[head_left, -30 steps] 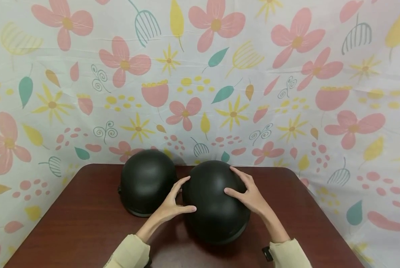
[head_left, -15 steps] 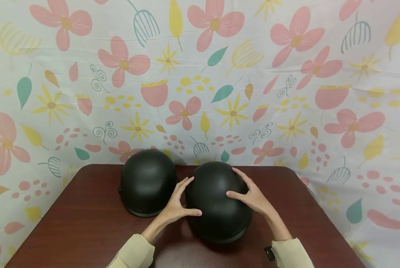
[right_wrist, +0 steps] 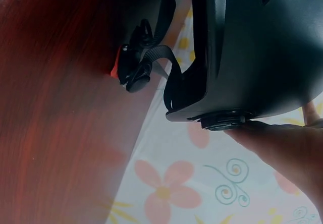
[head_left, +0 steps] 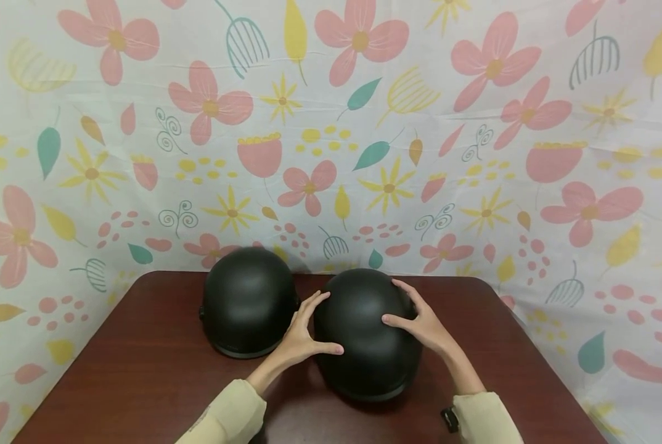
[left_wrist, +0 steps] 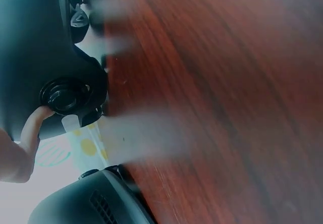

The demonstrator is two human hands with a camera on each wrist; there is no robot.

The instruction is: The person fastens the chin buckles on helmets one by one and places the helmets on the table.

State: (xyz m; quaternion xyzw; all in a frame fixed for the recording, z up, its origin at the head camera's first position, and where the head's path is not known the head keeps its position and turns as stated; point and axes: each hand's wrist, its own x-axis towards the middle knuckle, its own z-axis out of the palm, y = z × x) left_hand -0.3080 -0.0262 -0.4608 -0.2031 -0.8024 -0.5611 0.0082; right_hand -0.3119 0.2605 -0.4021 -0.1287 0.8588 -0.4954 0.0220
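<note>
My two hands hold a black helmet (head_left: 364, 333) from both sides, right of the middle of the table. The left hand (head_left: 299, 342) spreads round its left side, thumb on the front; in the left wrist view a fingertip touches the round side knob (left_wrist: 63, 100). On the other side, the right hand (head_left: 425, 324) grips with its thumb on the shell and fingers round the far edge. Below the rim hangs a black chin strap (right_wrist: 164, 55) with a buckle (right_wrist: 133, 75) that has a red part, low over the tabletop.
A second black helmet (head_left: 248, 302) sits on the table close to the left hand; its vent (left_wrist: 103, 206) shows in the left wrist view. The table (head_left: 126, 370) is dark reddish wood. Behind it hangs a white floral cloth (head_left: 331, 111).
Both hands have shifted slightly to the right with the held helmet, and the gap to the second helmet has grown. The second helmet stays in place.
</note>
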